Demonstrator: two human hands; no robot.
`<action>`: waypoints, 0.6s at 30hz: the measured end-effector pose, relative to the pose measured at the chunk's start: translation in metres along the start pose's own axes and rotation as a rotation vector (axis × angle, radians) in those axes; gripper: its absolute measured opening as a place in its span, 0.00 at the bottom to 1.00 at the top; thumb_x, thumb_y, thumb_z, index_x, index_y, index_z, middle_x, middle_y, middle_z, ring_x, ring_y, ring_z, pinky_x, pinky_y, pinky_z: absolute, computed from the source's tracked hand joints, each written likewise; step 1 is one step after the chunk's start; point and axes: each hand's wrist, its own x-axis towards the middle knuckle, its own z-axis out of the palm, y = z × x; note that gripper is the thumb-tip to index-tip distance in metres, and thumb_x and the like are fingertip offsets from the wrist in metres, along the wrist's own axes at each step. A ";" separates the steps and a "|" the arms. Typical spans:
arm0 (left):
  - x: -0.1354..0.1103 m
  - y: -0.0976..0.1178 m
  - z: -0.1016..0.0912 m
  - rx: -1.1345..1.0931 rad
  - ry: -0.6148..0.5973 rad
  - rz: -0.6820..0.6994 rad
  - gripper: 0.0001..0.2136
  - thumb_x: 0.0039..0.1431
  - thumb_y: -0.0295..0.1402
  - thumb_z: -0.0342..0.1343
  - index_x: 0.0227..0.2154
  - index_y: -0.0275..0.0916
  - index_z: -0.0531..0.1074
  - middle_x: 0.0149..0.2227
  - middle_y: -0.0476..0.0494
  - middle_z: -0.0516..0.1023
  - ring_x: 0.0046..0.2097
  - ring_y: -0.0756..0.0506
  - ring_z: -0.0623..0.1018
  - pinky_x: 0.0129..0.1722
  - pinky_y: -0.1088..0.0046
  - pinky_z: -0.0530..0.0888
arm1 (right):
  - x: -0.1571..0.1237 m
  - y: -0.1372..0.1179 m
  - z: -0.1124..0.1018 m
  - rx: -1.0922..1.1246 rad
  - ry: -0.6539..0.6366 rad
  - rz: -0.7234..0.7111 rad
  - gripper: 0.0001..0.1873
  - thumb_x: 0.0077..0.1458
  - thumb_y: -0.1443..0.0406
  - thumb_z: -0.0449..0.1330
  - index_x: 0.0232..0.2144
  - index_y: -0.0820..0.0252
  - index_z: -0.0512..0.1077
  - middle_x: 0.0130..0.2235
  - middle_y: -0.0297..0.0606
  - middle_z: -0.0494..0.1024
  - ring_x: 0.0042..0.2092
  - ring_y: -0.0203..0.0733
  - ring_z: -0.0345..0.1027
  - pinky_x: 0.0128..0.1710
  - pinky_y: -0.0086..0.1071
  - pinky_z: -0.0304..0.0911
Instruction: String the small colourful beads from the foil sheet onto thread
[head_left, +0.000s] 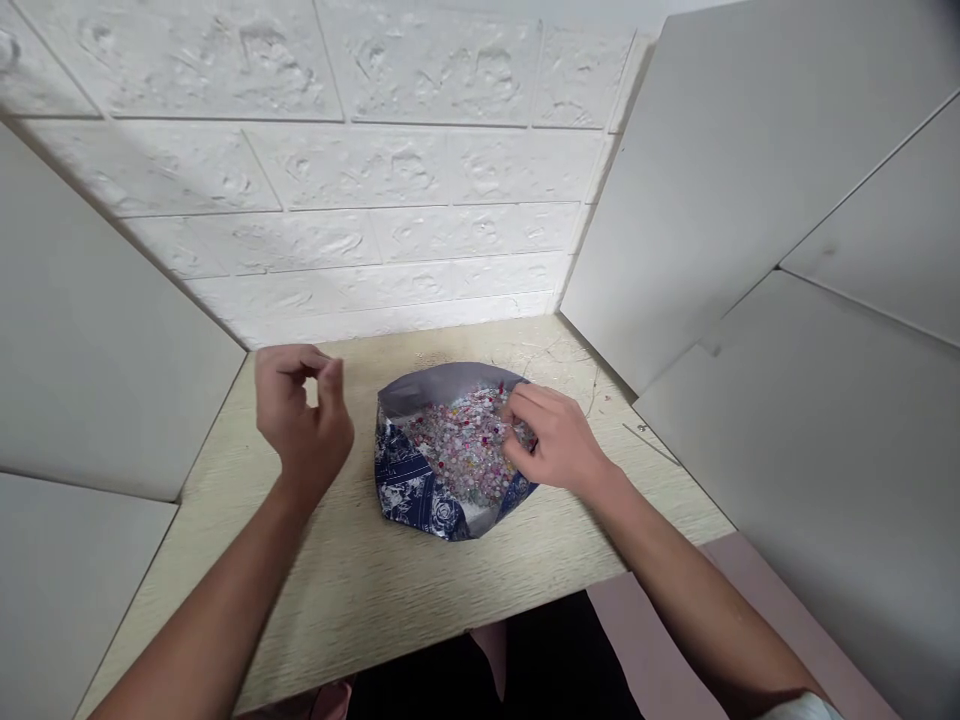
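Note:
A blue bag with white floral print (416,490) stands on the tabletop with its grey-lined mouth wide. Inside is a heap of small beads (465,445), mostly clear and pink with some red ones. My right hand (555,437) reaches over the bag's right rim, with thumb and fingers curled close together at the beads. Anything between those fingertips is too small to make out. Off to the left of the bag, my left hand (307,415) is raised above the table, thumb and forefinger closed in a pinch. What it pinches, if anything, does not show.
Pale wood-grain tabletop (330,590) lies under the bag. A white brick-patterned wall (397,170) rises behind, with grey panels (690,180) at both sides. Thin thread-like strands (562,350) lie at the back right, and a thin stick (652,445) lies by the right panel.

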 end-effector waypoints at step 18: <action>-0.040 0.072 0.010 -0.399 -0.702 -0.107 0.04 0.57 0.24 0.59 0.32 0.40 0.74 0.31 0.47 0.73 0.34 0.50 0.74 0.33 0.73 0.72 | -0.002 -0.013 0.008 0.402 -0.024 -0.140 0.13 0.60 0.63 0.57 0.47 0.58 0.67 0.40 0.41 0.77 0.44 0.41 0.70 0.43 0.39 0.70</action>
